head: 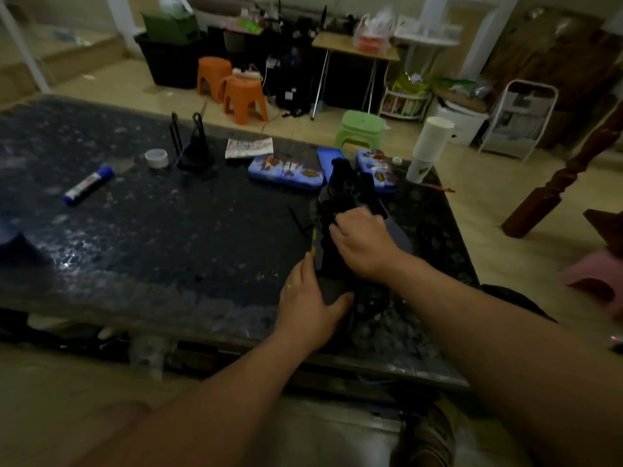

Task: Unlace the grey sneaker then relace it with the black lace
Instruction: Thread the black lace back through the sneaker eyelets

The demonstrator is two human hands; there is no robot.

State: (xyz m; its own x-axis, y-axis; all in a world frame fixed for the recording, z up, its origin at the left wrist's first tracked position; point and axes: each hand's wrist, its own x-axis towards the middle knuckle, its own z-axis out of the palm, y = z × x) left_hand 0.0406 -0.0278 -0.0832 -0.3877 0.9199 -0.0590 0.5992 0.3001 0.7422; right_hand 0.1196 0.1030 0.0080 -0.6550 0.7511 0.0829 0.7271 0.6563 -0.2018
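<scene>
left hand point(310, 298) grips the grey sneaker point(340, 193) at its near end; right hand point(364, 244) seemingly pinches the black lace point(296, 220). likely light and soft-sided: best braced by the stiffer sole, lace pulled close to the eyelets.

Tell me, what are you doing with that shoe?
A person is working on a grey sneaker lying on the dark table. The left hand grips its near end, while the right hand, fingers curled, seems to pull at the black lace in the middle. A loose lace end trails off to the left. Too dark to tell how far it's laced.
</scene>
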